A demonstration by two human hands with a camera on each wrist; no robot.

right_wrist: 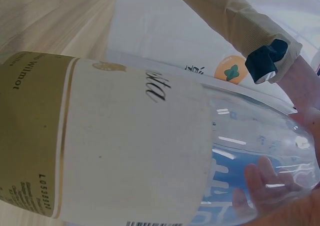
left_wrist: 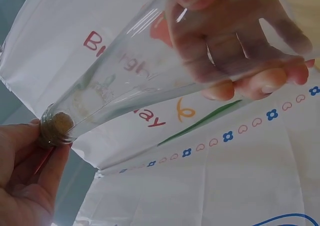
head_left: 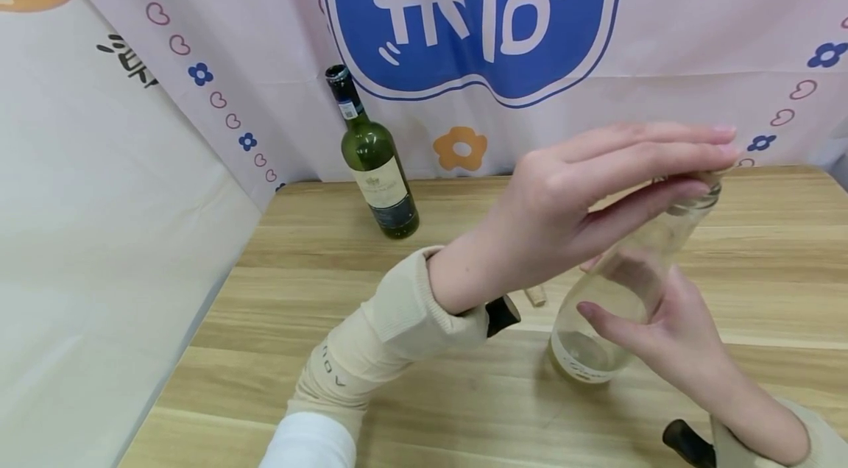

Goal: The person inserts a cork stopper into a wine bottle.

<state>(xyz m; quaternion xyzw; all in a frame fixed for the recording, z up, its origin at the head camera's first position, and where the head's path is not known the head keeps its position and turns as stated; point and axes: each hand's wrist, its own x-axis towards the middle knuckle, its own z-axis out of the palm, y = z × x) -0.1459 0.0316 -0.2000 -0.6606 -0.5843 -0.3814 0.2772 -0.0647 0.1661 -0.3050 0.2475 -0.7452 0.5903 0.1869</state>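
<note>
A clear glass bottle with a cream and gold label leans in front of me, its mouth toward the upper right in the head view. My right hand grips its body, thumb on the near side and fingers behind the glass. At the mouth, my left hand pinches a cork between thumb and outstretched fingers. Part of that cork shows inside the neck through the glass. Whether the bottle's base touches the table cannot be told.
A green wine bottle stands upright at the table's back left. On the wooden table, a small cork-coloured piece lies beyond the left wrist, partly covered. A printed cloth hangs behind the table.
</note>
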